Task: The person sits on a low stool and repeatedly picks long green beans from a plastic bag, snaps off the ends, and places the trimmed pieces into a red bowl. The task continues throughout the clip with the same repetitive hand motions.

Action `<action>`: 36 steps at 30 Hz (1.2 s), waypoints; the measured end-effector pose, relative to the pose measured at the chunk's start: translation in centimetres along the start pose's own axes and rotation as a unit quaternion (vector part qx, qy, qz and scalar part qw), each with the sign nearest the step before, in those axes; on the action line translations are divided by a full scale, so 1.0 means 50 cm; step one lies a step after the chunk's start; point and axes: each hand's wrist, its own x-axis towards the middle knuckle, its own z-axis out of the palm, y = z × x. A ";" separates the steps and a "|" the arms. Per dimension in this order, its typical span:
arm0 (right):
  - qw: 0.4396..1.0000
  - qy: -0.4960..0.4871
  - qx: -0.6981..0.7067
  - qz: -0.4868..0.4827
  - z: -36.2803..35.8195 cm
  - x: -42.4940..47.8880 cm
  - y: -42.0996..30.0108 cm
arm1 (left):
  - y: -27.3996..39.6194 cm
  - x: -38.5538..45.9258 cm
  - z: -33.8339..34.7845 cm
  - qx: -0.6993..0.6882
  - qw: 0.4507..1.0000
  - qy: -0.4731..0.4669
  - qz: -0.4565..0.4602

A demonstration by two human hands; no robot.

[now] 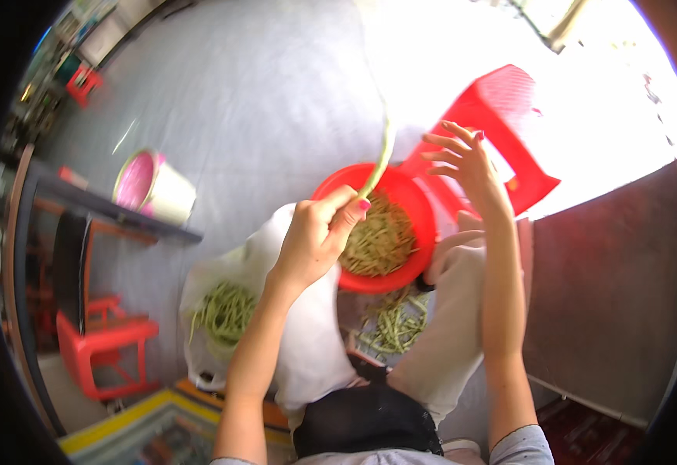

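My left hand (318,235) pinches one end of a long green bean (385,145) between thumb and fingers. The bean points up and away, and its far end fades into the glare. My right hand (466,165) is raised to the right with its fingers spread, holding nothing. Below and between the hands stands a red plastic basin (357,282) with many cut bean pieces (380,241) in it. Whole long beans (225,311) lie in a white plastic bag (199,279) beside my left leg. More bean scraps (399,325) lie on the floor between my legs.
A red plastic stool (524,168) lies tipped over beyond the basin. A white-and-pink bucket (164,189) is at the left, near a dark table edge (111,203). Another red stool (106,343) stands at lower left. A dark panel (611,285) rises on the right.
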 end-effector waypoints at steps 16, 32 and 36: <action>0.976 0.162 0.129 -0.068 -0.148 -0.020 -0.054 | -0.069 0.215 0.047 0.104 0.978 -0.177 -0.048; 0.954 -0.066 -0.280 0.087 -0.059 -0.008 0.008 | -0.087 0.196 0.138 0.049 0.986 -0.148 0.057; 0.910 -0.105 -0.384 0.118 -0.060 -0.011 0.014 | -0.090 0.187 0.122 0.142 0.974 -0.167 0.060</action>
